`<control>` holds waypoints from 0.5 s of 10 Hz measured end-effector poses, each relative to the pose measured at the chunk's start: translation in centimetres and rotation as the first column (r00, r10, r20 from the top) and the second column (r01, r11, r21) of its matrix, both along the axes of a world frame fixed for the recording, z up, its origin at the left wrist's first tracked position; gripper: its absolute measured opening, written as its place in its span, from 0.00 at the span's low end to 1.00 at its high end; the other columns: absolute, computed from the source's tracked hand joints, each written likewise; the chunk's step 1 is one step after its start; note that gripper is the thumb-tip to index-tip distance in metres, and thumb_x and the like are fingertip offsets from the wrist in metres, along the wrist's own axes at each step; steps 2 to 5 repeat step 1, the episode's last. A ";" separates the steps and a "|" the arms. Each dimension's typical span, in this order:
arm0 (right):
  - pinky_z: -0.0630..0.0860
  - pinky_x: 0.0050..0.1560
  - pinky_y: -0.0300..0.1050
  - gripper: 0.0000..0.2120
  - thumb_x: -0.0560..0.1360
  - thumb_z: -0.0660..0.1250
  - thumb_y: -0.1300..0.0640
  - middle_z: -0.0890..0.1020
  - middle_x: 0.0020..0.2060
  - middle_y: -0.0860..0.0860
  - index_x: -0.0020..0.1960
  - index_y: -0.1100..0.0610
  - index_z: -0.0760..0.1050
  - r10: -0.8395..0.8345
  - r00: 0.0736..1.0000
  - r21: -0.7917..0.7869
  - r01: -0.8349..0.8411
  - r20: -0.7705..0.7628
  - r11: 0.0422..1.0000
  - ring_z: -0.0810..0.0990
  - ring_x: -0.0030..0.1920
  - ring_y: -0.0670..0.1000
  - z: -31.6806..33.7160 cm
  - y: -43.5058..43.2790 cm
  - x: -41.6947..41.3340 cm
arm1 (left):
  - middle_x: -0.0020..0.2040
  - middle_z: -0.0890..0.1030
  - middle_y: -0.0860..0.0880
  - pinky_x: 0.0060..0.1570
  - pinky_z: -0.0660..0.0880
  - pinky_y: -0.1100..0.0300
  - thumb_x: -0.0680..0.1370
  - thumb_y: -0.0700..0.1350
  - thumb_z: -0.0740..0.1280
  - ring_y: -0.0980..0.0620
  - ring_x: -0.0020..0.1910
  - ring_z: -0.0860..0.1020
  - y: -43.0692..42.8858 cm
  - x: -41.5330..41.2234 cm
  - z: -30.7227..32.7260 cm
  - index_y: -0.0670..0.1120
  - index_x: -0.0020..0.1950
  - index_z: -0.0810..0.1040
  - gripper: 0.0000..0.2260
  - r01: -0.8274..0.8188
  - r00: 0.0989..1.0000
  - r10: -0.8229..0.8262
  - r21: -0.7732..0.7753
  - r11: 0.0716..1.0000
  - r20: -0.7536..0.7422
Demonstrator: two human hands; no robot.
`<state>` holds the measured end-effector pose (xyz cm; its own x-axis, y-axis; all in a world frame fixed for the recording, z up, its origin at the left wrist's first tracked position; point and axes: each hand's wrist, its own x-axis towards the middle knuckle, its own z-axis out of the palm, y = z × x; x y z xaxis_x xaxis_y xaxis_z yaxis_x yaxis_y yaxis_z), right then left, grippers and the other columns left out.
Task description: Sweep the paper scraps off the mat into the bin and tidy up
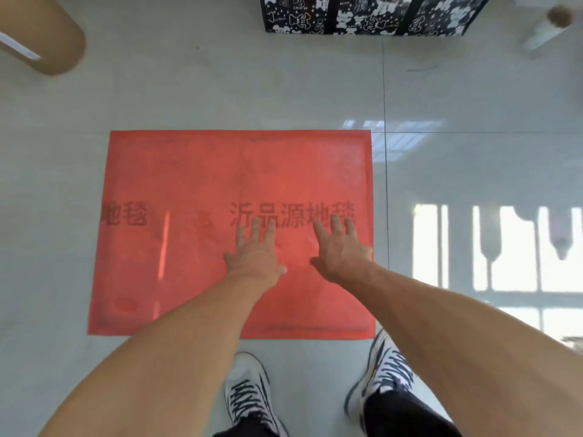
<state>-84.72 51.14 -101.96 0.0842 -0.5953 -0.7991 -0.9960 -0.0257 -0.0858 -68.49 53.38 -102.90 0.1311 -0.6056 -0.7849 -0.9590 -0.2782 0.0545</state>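
Observation:
A red mat with dark printed characters lies flat on the grey tiled floor. My left hand is stretched out over its middle, fingers apart and holding nothing. My right hand reaches out beside it, over the mat's right part, fingers spread and empty too. I see no paper scraps on the mat and no bin in this view.
A black-and-white patterned box stands at the far edge of the floor. A brown cardboard shape sits at the far left. A whitish roll lies at the far right. My two sneakers stand just below the mat.

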 end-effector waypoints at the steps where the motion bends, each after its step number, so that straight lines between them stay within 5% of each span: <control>1: 0.63 0.66 0.73 0.35 0.79 0.59 0.40 0.40 0.79 0.49 0.79 0.49 0.47 0.020 1.000 -0.047 -0.020 0.006 0.999 0.37 0.78 0.57 9.4 0.1 -0.1 | 0.80 0.38 0.54 0.72 0.57 0.36 0.75 0.58 0.69 0.46 0.79 0.39 0.5 -0.7 10.1 0.56 0.80 0.41 0.45 0.038 0.999 -0.038 -0.031 0.999 0.005; 5: 0.63 0.66 0.73 0.35 0.79 0.59 0.40 0.40 0.79 0.49 0.79 0.49 0.47 0.020 1.000 -0.047 -0.020 0.006 0.999 0.37 0.78 0.57 9.4 0.1 -0.1 | 0.80 0.38 0.54 0.72 0.57 0.36 0.75 0.58 0.69 0.46 0.79 0.39 0.5 -0.7 10.1 0.56 0.80 0.41 0.45 0.038 0.999 -0.038 -0.031 0.999 0.005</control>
